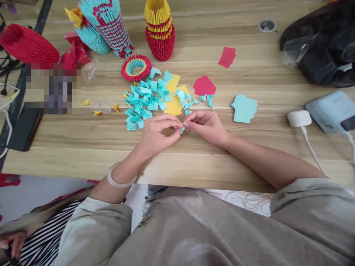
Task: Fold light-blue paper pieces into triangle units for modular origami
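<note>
Turquoise paper piece (182,129) is being pinched tight between left hand (155,135) and right hand (206,125) over the desk (249,155), and uneven pressure could be skewing its fold.

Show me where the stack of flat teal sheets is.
In the head view, the teal stack lies right of centre on the table, between the right hand and the white plug.
</note>
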